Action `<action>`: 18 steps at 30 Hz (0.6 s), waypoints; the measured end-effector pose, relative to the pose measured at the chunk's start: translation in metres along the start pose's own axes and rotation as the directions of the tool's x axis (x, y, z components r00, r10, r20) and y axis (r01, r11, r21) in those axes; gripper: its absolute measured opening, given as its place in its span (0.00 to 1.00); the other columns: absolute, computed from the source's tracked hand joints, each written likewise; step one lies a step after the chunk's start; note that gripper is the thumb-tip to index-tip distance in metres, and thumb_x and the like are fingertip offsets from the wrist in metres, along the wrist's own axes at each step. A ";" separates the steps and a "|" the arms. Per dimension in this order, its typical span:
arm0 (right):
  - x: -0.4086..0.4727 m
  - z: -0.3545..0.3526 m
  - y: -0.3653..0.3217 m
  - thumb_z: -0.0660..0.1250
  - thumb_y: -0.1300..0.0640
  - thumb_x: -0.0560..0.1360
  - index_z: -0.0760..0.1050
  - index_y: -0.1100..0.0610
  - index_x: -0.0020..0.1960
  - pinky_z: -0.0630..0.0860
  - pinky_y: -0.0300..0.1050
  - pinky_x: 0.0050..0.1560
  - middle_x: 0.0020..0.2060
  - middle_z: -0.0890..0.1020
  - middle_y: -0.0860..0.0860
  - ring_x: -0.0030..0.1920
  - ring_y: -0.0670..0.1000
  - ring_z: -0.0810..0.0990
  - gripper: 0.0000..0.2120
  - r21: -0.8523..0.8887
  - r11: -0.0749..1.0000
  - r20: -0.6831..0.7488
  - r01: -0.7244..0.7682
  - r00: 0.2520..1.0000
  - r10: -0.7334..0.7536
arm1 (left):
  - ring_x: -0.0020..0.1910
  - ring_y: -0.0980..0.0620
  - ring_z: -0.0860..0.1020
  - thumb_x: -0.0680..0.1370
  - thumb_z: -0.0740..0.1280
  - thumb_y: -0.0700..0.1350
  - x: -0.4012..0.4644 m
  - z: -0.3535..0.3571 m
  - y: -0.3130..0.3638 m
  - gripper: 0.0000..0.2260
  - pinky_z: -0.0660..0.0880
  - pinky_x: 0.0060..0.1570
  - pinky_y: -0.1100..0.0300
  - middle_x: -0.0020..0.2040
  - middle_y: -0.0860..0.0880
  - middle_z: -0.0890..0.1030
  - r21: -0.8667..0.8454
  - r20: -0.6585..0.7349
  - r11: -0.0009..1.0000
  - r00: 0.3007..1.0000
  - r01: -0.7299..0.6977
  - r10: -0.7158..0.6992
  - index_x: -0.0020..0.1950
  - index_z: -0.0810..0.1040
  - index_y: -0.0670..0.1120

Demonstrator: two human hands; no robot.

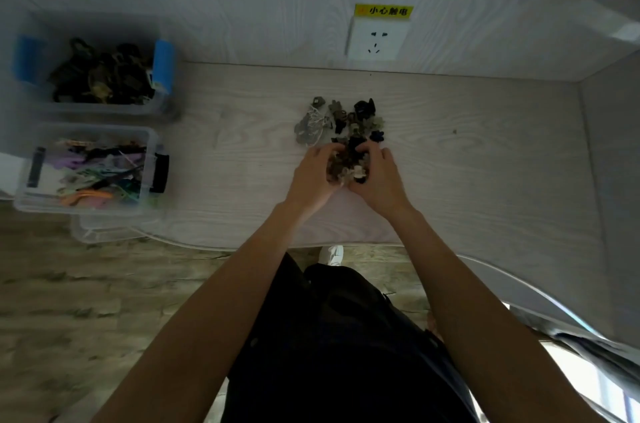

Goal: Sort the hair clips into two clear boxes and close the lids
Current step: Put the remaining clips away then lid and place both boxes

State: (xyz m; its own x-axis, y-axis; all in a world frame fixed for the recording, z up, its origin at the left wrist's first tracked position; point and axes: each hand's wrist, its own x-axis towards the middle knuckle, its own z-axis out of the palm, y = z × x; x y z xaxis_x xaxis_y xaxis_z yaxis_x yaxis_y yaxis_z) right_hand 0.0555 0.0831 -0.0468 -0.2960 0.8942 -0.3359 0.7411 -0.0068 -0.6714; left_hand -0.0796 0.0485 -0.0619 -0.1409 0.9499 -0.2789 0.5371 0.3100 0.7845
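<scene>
Hair clips (341, 121) lie heaped on the table (467, 152). Left hand (313, 176) and right hand (379, 180) cup a bunch between curled fingers. Two open clear boxes (90, 166) sit far left.

Bare forearms, black trousers (339, 336), and one white shoe (331, 254).

The table (450, 152) looks like pale wood with a matt grain. Left of it, both boxes (152, 159) are clear, shiny plastic. The wall socket (375, 39) is smooth white plastic.
</scene>
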 end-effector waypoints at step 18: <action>0.000 -0.003 -0.027 0.73 0.56 0.69 0.78 0.56 0.56 0.71 0.33 0.49 0.52 0.81 0.52 0.51 0.45 0.77 0.16 0.174 0.981 -0.142 -0.086 0.984 0.111 | 0.49 0.55 0.78 0.74 0.70 0.44 0.009 -0.033 0.005 0.11 0.75 0.52 0.62 0.50 0.52 0.80 -0.269 0.068 0.960 0.996 0.074 -0.058 0.57 0.79 0.50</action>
State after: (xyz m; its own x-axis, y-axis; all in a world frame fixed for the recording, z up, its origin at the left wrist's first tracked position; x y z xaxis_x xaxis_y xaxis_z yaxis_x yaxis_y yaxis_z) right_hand 0.0368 0.0846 -0.0269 -0.1234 0.9422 -0.3115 0.6477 -0.1614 -0.7446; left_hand -0.1059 0.0602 -0.0420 -0.1145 0.9255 -0.3610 0.2815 0.3787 0.8817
